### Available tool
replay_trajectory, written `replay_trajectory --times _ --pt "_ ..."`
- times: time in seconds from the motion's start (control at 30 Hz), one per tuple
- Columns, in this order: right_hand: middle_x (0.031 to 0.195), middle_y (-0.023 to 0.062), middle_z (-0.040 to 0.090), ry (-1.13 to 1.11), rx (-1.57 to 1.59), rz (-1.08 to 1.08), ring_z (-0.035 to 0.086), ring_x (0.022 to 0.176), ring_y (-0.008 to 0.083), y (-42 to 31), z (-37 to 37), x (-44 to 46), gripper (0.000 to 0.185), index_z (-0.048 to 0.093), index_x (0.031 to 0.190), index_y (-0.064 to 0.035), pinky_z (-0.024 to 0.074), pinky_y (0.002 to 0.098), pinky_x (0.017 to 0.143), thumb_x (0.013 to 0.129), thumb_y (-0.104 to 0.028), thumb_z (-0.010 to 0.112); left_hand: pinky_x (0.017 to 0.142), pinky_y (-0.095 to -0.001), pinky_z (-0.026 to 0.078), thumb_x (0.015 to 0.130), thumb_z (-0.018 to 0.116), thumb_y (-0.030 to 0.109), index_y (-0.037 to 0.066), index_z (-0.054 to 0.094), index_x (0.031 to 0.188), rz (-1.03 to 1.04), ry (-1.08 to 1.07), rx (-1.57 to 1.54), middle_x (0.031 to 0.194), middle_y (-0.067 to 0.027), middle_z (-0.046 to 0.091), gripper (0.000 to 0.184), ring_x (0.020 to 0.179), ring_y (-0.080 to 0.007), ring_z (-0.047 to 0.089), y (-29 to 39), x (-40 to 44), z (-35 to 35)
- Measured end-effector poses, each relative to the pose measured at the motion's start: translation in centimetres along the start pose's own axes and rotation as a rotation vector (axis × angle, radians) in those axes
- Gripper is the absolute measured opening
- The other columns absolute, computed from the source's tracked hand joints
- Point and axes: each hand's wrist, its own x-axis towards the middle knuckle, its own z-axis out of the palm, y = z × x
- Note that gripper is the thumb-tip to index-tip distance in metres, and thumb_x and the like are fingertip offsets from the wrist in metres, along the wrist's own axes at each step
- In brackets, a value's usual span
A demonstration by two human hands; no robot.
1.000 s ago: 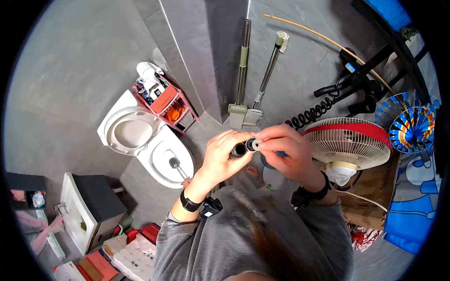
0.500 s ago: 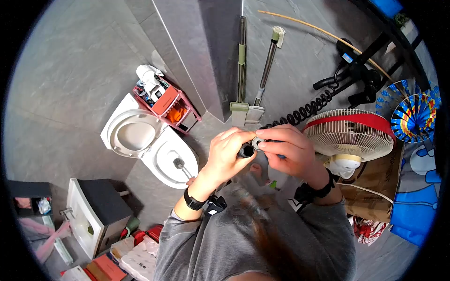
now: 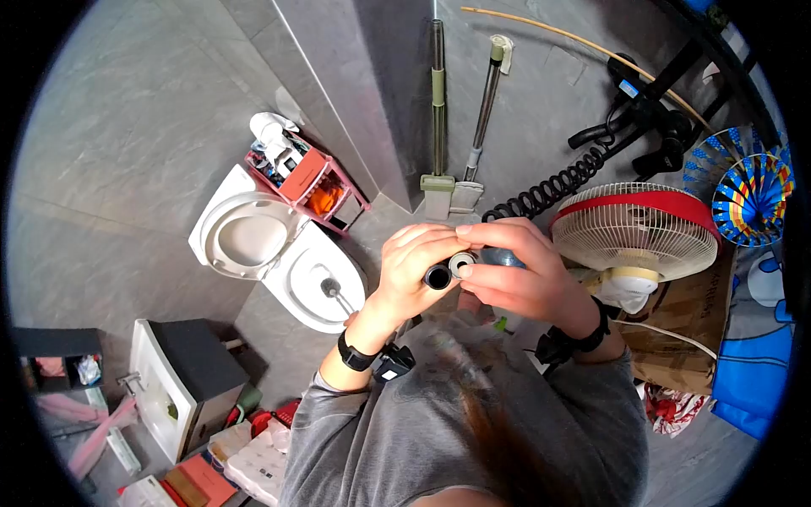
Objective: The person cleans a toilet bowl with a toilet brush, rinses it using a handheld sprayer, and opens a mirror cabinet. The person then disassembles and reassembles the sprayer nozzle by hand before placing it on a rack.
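My left hand (image 3: 416,269) is wrapped round a black tube (image 3: 438,276), whose open round end faces up. Close beside it, the fingers of my right hand (image 3: 519,275) pinch a small pale ring-shaped piece (image 3: 461,264) with a dark centre. The two round pieces sit side by side, and the fingertips of both hands nearly meet above them. A black coiled hose (image 3: 549,190) runs up to the right from just behind my right hand. A bluish clear object (image 3: 503,257) shows partly behind my right fingers; its shape is mostly hidden.
A toilet (image 3: 314,283) with a brush in its bowl and a pink shelf cart (image 3: 338,182) stand left of my hands. Two green-handled poles (image 3: 438,118) lean ahead. To the right are a fan (image 3: 638,232) and a cardboard box (image 3: 676,338); a sink (image 3: 165,389) is lower left.
The pale ring's open face now shows more, and my right fingers have spread a little around it. The view has shifted slightly, with the room moving right in it.
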Motion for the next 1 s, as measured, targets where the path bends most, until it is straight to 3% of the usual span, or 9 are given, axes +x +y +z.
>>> replay_trajectory --times 0.23,0.27,0.43,0.5,0.53,0.63,0.7,0.8,1.0 --pt "0.115 0.0133 0.048 0.166 0.22 0.243 0.053 0.094 0.0238 0.0 1.1 -0.1 0.044 0.054 0.102 -0.0044 0.0457 0.0316 0.079 0.062 -0.002 0.07 0.061 -0.0309 0.046 0.066 0.069 0.012 0.006 0.054 0.098 0.038 0.045 -0.169 0.085 -0.0059 0.065 0.036 0.076 -0.0225 0.062 0.2 -0.1 0.2" --pt "0.115 0.0137 0.047 0.067 0.255 0.264 0.052 0.098 0.0242 0.0 0.8 -0.2 0.044 0.053 0.103 -0.003 0.0452 0.0321 0.081 0.062 -0.001 0.07 0.065 -0.0328 0.046 0.067 0.069 0.013 0.006 0.053 0.099 0.014 0.002 -0.14 0.085 -0.0087 0.064 0.037 0.078 -0.0247 0.062 0.2 -0.4 0.0" --pt "0.115 0.0136 0.048 0.072 0.19 0.176 0.052 0.099 0.0249 0.6 1.5 -0.7 0.041 0.053 0.104 -0.0013 0.0449 0.0321 0.082 0.065 0.0 0.067 0.069 -0.0326 0.047 0.067 0.071 0.01 0.004 0.049 0.1 -0.026 0.004 -0.202 0.084 -0.0114 0.062 0.04 0.081 -0.0241 0.061 0.3 -1.2 0.8" --pt "0.114 0.0136 0.048 0.063 0.199 0.192 0.053 0.099 0.0251 0.7 1.5 -0.7 0.04 0.053 0.105 -0.001 0.0448 0.0318 0.082 0.068 0.0 0.065 0.07 -0.0304 0.048 0.066 0.072 0.005 0.003 0.047 0.099 -0.339 0.123 -0.308 0.087 -0.0106 0.06 0.042 0.084 -0.0205 0.06 1.3 -1.5 1.1" --pt "0.113 0.0133 0.05 0.065 0.212 0.248 0.053 0.098 0.0252 0.6 1.5 -0.7 0.038 0.052 0.106 -0.0007 0.0447 0.0314 0.082 0.07 0.0 0.064 0.068 -0.0303 0.05 0.064 0.074 0.012 0.005 0.05 0.097 -0.342 0.189 -0.237 0.09 -0.012 0.062 0.041 0.081 -0.0278 0.062 1.1 -1.4 1.0" --pt "0.105 0.0128 0.054 0.098 0.22 0.309 0.055 0.094 0.0247 0.3 1.4 -0.4 0.034 0.052 0.107 0.0003 0.0447 0.0306 0.081 0.074 -0.001 0.06 0.058 -0.0277 0.048 0.062 0.072 0.006 0.006 0.053 0.095 -0.017 0.089 0.017 0.081 -0.0069 0.06 0.038 0.07 -0.021 0.061 0.5 -0.7 -0.7" --pt "0.101 0.0134 0.056 0.118 0.198 0.348 0.056 0.089 0.0247 0.4 1.3 -0.5 0.035 0.052 0.108 0.0001 0.0455 0.0302 0.075 0.074 -0.002 0.061 0.052 -0.0274 0.045 0.061 0.071 0.006 0.008 0.056 0.095 -0.015 0.129 0.064 0.073 -0.0033 0.057 0.037 0.062 -0.0178 0.057 1.4 -0.1 -1.3" --pt "0.095 0.0134 0.057 0.055 0.215 0.398 0.057 0.082 0.0243 0.0 1.5 -0.5 0.037 0.052 0.11 -0.0005 0.0459 0.0297 0.069 0.074 -0.004 0.062 0.047 -0.0279 0.042 0.059 0.069 0.008 0.009 0.058 0.095 -0.039 -0.166 0.069 0.065 -0.0028 0.05 0.038 0.055 -0.0177 0.053 2.0 0.4 -2.7" --pt "0.09 0.0124 0.058 -0.033 0.154 0.334 0.058 0.076 0.0223 0.2 1.4 -0.4 0.039 0.052 0.112 -0.0015 0.0468 0.028 0.064 0.075 -0.009 0.063 0.05 -0.0279 0.044 0.063 0.069 0.011 0.009 0.057 0.096 -0.175 -0.23 0.024 0.068 -0.0035 0.052 0.035 0.056 -0.0183 0.053 2.8 0.9 -3.7"
